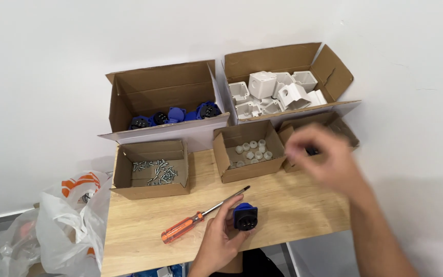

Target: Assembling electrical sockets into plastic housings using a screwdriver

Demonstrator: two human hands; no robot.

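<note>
Near the surface's (144,231) front edge, left hand (219,241) clamps a small blue round plastic socket (245,216): light, stiff, smooth, best held by its rim. Right hand (324,154) blurs, grip unreadable.

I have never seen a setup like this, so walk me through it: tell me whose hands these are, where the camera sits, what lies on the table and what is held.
One camera, worn on a person's head, looks down at their own bare hands. The left hand holds a blue socket part. The right hand, blurred, reaches over the rightmost small box. On the wooden table lie an orange-handled screwdriver and open cardboard boxes: screws, small pale caps, blue parts, white housings. A plastic bag hangs at the left.
</note>
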